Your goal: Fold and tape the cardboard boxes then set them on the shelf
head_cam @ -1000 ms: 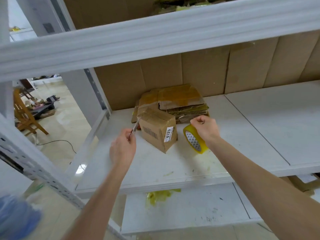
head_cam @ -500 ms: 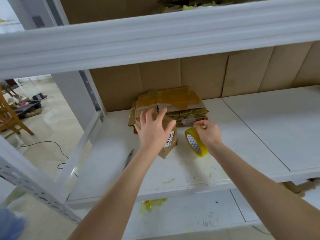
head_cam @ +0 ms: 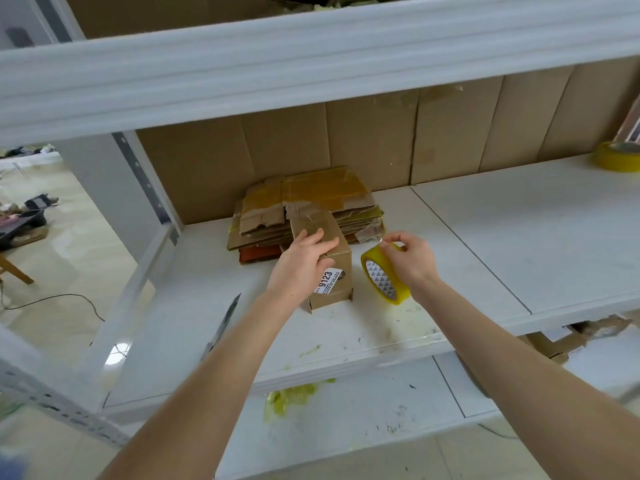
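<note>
A small brown cardboard box (head_cam: 341,268) labelled "9123" stood near the shelf's (head_cam: 485,254) back-left corner, left hand (head_cam: 301,265) pressing flat-fingered on top; right hand (head_cam: 410,259) pinched a yellow tape roll (head_cam: 382,280).

One folded box (head_cam: 341,258). One flat cardboard stack (head_cam: 311,199). Two tape rolls: near roll (head_cam: 384,278), far right roll (head_cam: 616,157). One cutter (head_cam: 225,317).

Left hand (head_cam: 300,266) flat with straight fingers (head_cam: 311,240); right hand (head_cam: 410,259) curled in a fingertip pinch.
</note>
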Tool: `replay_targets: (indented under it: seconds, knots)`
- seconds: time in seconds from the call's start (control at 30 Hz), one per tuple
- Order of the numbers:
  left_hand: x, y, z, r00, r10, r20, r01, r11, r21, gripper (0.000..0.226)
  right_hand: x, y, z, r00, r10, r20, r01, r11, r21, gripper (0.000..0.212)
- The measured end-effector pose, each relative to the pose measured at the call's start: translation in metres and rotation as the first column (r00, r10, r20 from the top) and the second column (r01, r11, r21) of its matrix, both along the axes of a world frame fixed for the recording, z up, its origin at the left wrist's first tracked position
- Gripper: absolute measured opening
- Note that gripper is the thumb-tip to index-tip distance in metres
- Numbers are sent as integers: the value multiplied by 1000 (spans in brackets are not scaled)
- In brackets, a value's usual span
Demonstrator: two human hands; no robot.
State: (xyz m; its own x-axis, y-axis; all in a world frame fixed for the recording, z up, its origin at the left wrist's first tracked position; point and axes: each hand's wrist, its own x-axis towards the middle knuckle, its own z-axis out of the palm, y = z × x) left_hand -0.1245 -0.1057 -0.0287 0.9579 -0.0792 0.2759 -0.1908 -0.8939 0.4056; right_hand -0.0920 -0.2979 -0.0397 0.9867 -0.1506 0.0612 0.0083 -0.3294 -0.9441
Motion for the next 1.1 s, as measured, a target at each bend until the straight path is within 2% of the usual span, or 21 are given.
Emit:
replay_targets:
  seconds: [0.13,0.23,0.3,0.33,0.4,0.47,0.57,0.67,0.7,0.77,0.83,0.87,0.9,1.0,1.1]
  knots:
    - [-2,2,6,999,-15,-34,14,1000,-15,52,-5,-7,4,1000,27,14,-27,1000,-8,4]
    - [-7,5,10,998,-20,-57,25,996,83,62,-9,-13,10,996,70,51,-67,996,-67,4]
    - [-12,2,11,1000,24,4,-25,995,97,69,-11,-17,15,992,98,82,-89,990,-107,6]
    - [-14,-2,14,994,68,80,-71,997,40,69,-13,-19,17,989,114,95,-101,987,-126,6]
    - [-18,-14,25,962,151,229,-124,984,-130,61,-15,-22,21,982,145,118,-123,976,-179,8]
    - [-18,-31,38,945,161,283,-108,975,-195,55,-17,-24,25,973,177,147,-136,958,-252,9]
    - [-17,-52,53,976,124,177,-81,969,-234,45,-23,-23,31,950,238,202,-163,930,-331,9]
    - [-17,-61,56,985,138,106,-88,922,-376,11,-28,-27,34,935,295,196,-207,905,-372,10]
    - [-17,-63,56,982,155,108,-97,903,-419,9,-30,-29,34,934,311,175,-229,898,-376,17]
    - [-18,-65,55,979,181,94,-115,871,-478,11,-36,-30,31,929,352,111,-295,889,-351,44]
    - [-19,-64,55,978,197,67,-130,832,-539,13,-40,-31,25,920,392,13,-383,904,-191,72]
    - [-19,-62,54,977,206,52,-141,813,-565,15,-42,-32,22,909,415,-38,-417,905,-85,77]
    - [-20,-59,54,976,213,36,-154,804,-575,17,-42,-35,20,889,451,-75,-452,892,1,69]
    - [-27,-47,49,982,184,-32,-168,794,-584,19,-43,-45,18,822,563,-83,-559,826,68,15]
    - [-38,-37,46,989,108,-98,-146,742,-654,11,-43,-45,19,802,596,-39,-593,803,55,18]
